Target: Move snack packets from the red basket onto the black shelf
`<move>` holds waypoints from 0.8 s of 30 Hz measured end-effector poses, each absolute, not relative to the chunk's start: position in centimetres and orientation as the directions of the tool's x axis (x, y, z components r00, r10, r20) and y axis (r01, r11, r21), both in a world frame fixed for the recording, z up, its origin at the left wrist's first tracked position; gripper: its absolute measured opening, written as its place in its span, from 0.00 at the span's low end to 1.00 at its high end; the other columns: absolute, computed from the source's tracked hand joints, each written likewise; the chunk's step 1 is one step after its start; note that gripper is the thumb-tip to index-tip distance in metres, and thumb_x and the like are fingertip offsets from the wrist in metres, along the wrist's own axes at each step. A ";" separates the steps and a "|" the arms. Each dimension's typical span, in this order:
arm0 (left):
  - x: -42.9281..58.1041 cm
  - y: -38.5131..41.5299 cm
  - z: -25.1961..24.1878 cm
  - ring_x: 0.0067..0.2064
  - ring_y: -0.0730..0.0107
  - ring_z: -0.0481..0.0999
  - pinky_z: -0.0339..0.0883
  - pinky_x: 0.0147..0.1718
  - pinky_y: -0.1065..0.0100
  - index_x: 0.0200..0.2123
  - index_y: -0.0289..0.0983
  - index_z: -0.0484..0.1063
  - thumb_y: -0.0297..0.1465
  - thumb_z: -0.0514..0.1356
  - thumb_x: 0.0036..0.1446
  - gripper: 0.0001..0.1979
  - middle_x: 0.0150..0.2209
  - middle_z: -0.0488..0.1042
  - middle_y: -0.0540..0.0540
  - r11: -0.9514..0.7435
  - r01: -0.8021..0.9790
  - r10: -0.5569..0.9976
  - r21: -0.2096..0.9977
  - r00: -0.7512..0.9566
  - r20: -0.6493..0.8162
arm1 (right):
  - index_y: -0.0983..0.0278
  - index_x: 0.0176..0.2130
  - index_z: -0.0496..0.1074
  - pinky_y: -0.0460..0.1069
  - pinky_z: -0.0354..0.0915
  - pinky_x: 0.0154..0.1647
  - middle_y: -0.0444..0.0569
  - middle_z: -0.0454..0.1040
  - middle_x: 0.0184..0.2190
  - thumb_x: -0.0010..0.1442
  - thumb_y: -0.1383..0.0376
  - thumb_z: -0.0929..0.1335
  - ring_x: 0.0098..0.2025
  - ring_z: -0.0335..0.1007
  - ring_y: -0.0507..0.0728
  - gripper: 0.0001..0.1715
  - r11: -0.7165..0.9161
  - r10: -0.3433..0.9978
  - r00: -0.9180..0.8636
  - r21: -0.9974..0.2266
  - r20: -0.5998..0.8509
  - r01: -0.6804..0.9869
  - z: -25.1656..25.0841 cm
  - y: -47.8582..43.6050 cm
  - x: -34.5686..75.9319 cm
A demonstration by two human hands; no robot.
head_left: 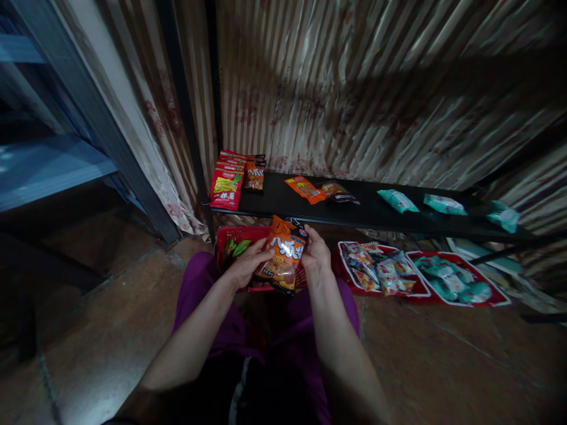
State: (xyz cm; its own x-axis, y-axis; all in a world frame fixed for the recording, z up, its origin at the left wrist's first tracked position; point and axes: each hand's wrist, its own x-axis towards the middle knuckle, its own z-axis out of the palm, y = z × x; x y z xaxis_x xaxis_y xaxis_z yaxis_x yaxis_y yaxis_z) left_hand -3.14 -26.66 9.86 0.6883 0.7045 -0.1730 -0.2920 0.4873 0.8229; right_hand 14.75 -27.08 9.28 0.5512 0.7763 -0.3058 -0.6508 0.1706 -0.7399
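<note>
Both my hands hold an orange snack packet (283, 252) with white characters, above a red basket (228, 239). My left hand (247, 264) grips its left side with the thumb across the front. My right hand (315, 252) closes on its right edge. The basket sits on the floor in front of my knees and holds green-and-red packets (237, 248). Beyond it runs a low black shelf (372, 211) with red packets (227, 186) stacked at its left end and orange packets (254, 176) beside them.
More orange packets (305, 189) and teal packets (397, 200) lie along the shelf. Two red trays (456, 284) of mixed and teal snacks sit on the tiled floor to the right. A corrugated wall stands behind; a blue metal rack (48, 165) is at left.
</note>
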 end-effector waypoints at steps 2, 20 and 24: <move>-3.4 -26.9 9.8 0.46 0.59 0.75 0.67 0.45 0.63 0.51 0.36 0.70 0.33 0.68 0.45 0.28 0.49 0.75 0.41 0.491 -0.284 0.696 0.824 0.696 -0.175 | 0.62 0.27 0.70 0.51 0.74 0.32 0.41 0.76 0.21 0.49 0.64 0.72 0.25 0.75 0.55 0.07 0.134 0.770 0.535 -0.733 -0.347 -0.667 9.3 -26.8 15.0; -3.6 -26.5 9.1 0.43 0.61 0.76 0.67 0.44 0.64 0.48 0.36 0.71 0.33 0.70 0.40 0.28 0.44 0.77 0.44 0.482 -0.341 0.762 0.807 0.617 -0.194 | 0.61 0.24 0.64 0.42 0.58 0.14 0.34 0.62 0.12 0.45 0.54 0.76 0.14 0.57 0.46 0.21 0.065 0.801 0.512 -0.806 -0.310 -0.589 10.3 -28.6 13.5; -3.4 -26.2 8.9 0.44 0.62 0.76 0.66 0.47 0.64 0.46 0.36 0.72 0.32 0.70 0.40 0.26 0.43 0.77 0.44 0.461 -0.386 0.791 0.799 0.587 -0.173 | 0.62 0.29 0.70 0.42 0.63 0.17 0.38 0.71 0.18 0.40 0.53 0.78 0.17 0.64 0.47 0.22 -0.026 0.831 0.463 -0.853 -0.308 -0.521 10.6 -30.2 12.1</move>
